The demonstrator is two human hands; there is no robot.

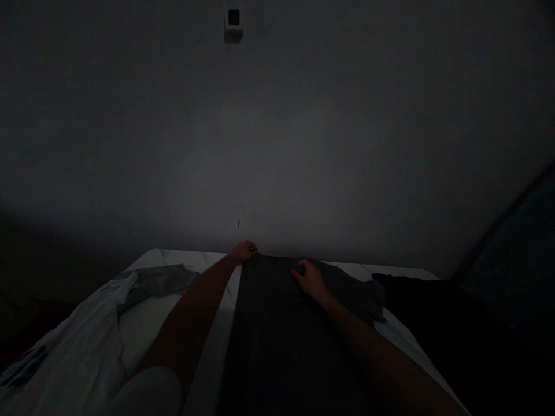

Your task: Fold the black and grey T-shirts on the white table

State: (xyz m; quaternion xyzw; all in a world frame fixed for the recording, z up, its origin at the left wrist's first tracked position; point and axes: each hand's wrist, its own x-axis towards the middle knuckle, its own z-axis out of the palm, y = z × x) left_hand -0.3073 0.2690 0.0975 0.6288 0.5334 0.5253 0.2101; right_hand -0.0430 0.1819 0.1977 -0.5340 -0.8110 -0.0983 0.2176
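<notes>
A dark grey cloth garment (271,323) lies stretched lengthwise on the white table, its near end running out of view at the bottom. At its far left corner, by the wall, my left hand (245,252) is closed with the fabric pinched in its fingers. My right hand (312,281) rests on the far part of the same garment, right of the middle. Its thumb and forefinger are apart; the other fingers are hidden. Past this hand, the garment's right portion (358,294) spreads out, loose and wrinkled. The light is very dim.
The marbled white table (223,323) stands against a plain wall (277,144). Pale clothes (82,341) and a grey-green cloth (162,283) lie at the left. Black cloth (437,323) covers the right side. A small white box (234,30) is fixed high on the wall.
</notes>
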